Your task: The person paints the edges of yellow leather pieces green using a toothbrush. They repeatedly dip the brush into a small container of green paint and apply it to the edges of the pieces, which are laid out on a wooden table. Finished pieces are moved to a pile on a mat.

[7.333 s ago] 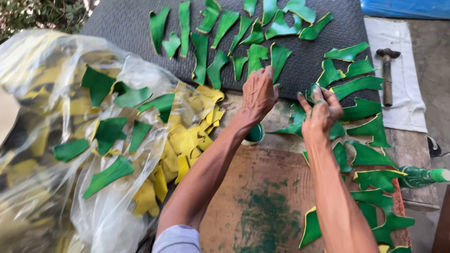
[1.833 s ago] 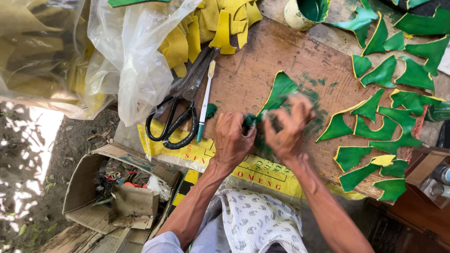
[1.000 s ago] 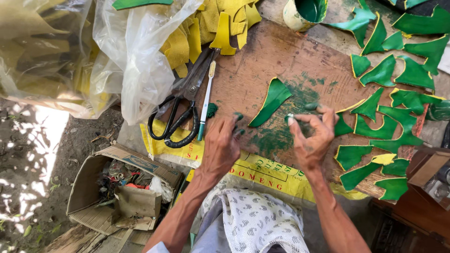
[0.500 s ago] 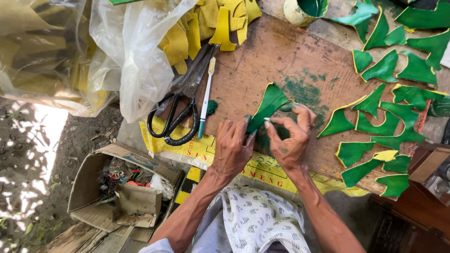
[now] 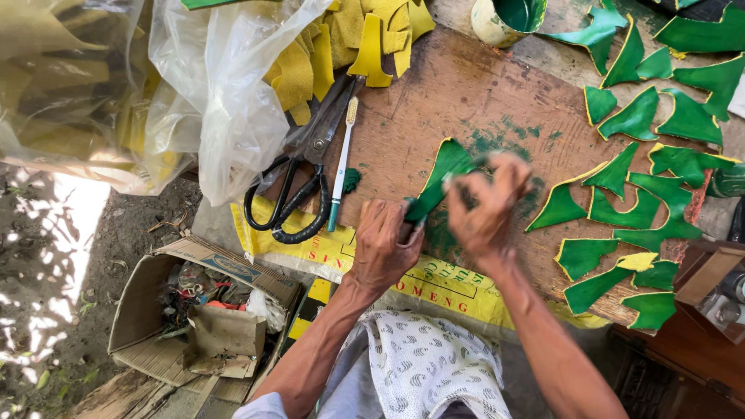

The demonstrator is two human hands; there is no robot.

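Note:
A curved leather piece (image 5: 445, 169), painted green with a yellow edge, lies on a wooden board (image 5: 434, 85) stained with green paint. My left hand (image 5: 384, 247) pins its near end to the board with the fingertips. My right hand (image 5: 486, 203) is over the piece's far half, fingers bent and blurred by motion. What those fingers pinch is hidden by the blur.
Black-handled shears (image 5: 289, 198) and a toothbrush (image 5: 341, 163) lie left of my hands. Several green pieces (image 5: 644, 206) are spread at right, a green paint pot (image 5: 506, 19) at top. Yellow pieces (image 5: 353, 39) spill from a plastic bag (image 5: 221, 109). A cardboard box (image 5: 194, 310) sits below.
Since seven seconds ago my view dropped from the mat of drying pieces to the board. In the last second my right hand came back onto the piece and rubs it.

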